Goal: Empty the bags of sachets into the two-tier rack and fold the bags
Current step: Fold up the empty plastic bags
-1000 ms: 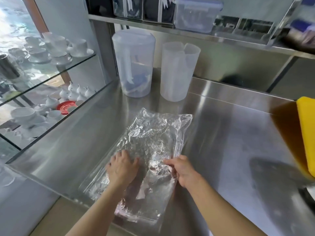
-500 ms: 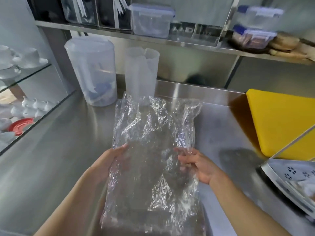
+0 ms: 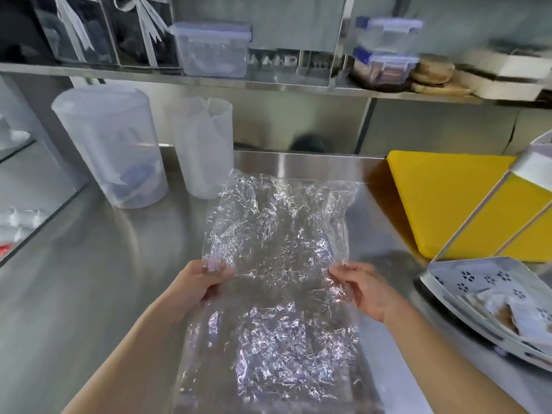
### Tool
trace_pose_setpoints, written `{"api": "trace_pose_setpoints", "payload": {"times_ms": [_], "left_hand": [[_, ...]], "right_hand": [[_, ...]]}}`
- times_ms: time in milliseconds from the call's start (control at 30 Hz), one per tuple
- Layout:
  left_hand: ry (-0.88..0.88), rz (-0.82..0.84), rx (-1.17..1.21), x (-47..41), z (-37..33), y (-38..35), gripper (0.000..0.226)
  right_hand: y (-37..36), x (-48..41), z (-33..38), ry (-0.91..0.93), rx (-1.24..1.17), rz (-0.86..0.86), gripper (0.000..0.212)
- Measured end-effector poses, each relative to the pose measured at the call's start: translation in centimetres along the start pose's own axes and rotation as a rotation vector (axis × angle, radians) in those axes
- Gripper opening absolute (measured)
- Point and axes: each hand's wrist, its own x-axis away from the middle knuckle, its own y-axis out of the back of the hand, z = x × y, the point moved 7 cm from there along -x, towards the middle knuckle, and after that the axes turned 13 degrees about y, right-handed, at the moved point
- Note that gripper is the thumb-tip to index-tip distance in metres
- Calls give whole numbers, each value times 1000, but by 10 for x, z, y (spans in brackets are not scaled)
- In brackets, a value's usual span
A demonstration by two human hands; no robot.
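Crinkled clear plastic bag (image 3: pixel 274 264) spread lengthwise over the steel counter (image 3: pixel 89 279), left hand (image 3: pixel 197 282) pinching its left edge, right hand (image 3: pixel 363 289) pinching its right edge, white two-tier rack (image 3: pixel 484 282) at right holding sachets (image 3: pixel 507 312), yellow board (image 3: pixel 442 198) behind it

Lidded jug (image 3: pixel 110 144), yellow board (image 3: pixel 442 201), perhaps flatbreads (image 3: pixel 433 73) above.

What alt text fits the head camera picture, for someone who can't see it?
The left hand and right hand hold a crinkled clear plastic bag by its side edges over a steel counter. A lidded jug and an open jug stand behind on the left; a yellow board and white rack sit on the right.
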Motion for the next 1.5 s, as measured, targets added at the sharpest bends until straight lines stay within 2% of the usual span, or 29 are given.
{"api": "trace_pose_setpoints", "payload": {"times_ms": [67, 233, 400, 500, 567, 633, 733, 800, 867, 900, 933, 967, 1000, 1067, 1100, 1167, 1233, 1267, 1333, 1367, 1400, 1500], "left_hand": [[8, -28, 48, 0, -5, -1, 34], [-31, 57, 222, 2, -21, -10, 10], [-109, 196, 247, 2, -35, -19, 26], [-116, 201, 322, -1, -36, -19, 32], [-117, 232, 336, 2, -39, -23, 31], [-131, 270, 281, 5, -43, -28, 29], [-177, 188, 204, 3, -47, -24, 62], [-150, 119, 251, -1, -45, -20, 53], [-41, 116, 439, -3, -39, -18, 20], [42, 164, 546, -5, -32, -18, 15], [128, 218, 595, -4, -27, -20, 29], [199, 280, 557, 0, -24, -24, 40], [238, 332, 470, 6, -22, -30, 43], [200, 356, 219, 15, -19, -40, 27], [167, 290, 110, 17, -19, -40, 27], [92, 81, 36, 15, -23, -34, 35], [-29, -71, 35, 20, -37, -27, 44], [-119, -86, 0, 23, -47, -28, 46], [-276, -22, -112, 36, -67, -38, 50], [-337, 13, -181, 44, -78, -45, 50], [-401, 28, -259, 50, -88, -51, 48], [-550, 54, -417, 69, -113, -71, 43]], "right_hand": [[4, 1, 5, 3, 61, 16, 18], [13, -4, 18, 81, 51, 6, 21], [28, -6, 32, 138, -23, 20, 23], [35, -2, 34, 145, -102, 37, 20], [36, 3, 38, 164, 14, 64, 14], [41, 6, 42, 207, 147, 11, 26], [44, 8, 48, 247, 266, -51, 52], [43, 10, 51, 255, 300, -51, 56], [44, 13, 57, 284, 348, -77, 57], [46, 14, 60, 300, 377, -94, 57], [46, 16, 64, 322, 420, -105, 57], [45, 17, 67, 351, 476, -111, 56], [43, 19, 70, 375, 535, -115, 56], [40, 22, 74, 389, 630, -110, 55], [38, 22, 74, 392, 667, -81, 55], [33, 21, 73, 376, 736, 43, 55], [29, 24, 75, 358, 835, 125, 55], [28, 25, 80, 375, 867, 115, 54], [19, 30, 95, 440, 828, 82, 47], [11, 33, 100, 452, 779, 119, 42], [-1, 36, 101, 433, 749, 200, 41], [-28, 42, 89, 279, 787, 439, 59]]}}
